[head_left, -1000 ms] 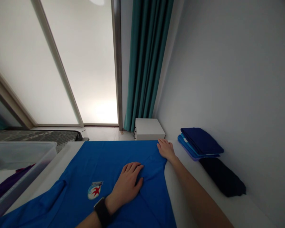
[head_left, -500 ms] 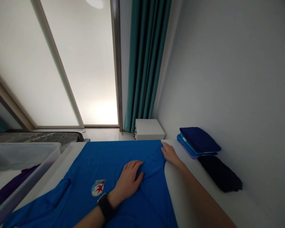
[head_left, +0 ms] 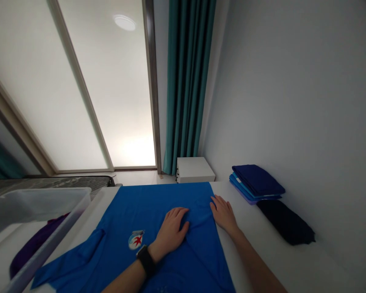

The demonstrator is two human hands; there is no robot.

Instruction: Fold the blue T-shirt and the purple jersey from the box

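A bright blue shirt (head_left: 134, 207) with a round red-and-white badge (head_left: 136, 239) lies spread on a white table (head_left: 262, 244). My left hand (head_left: 173, 229), with a dark watch on the wrist, rests flat on the shirt's middle, fingers stretched out. My right hand (head_left: 224, 212) lies flat on the shirt's right edge, fingers apart, a short way from the left hand. Neither hand holds anything.
A stack of folded blue clothes (head_left: 256, 183) sits at the right by the wall, with a dark folded garment (head_left: 285, 221) in front of it. A clear plastic bin (head_left: 42, 219) with purple cloth stands at the left. Beyond the table are a small white cabinet (head_left: 195, 169) and teal curtain (head_left: 187, 81).
My right hand has slid back along the shirt's right edge, from the far corner toward me. The left hand stays flat on the shirt. The view has shifted slightly.
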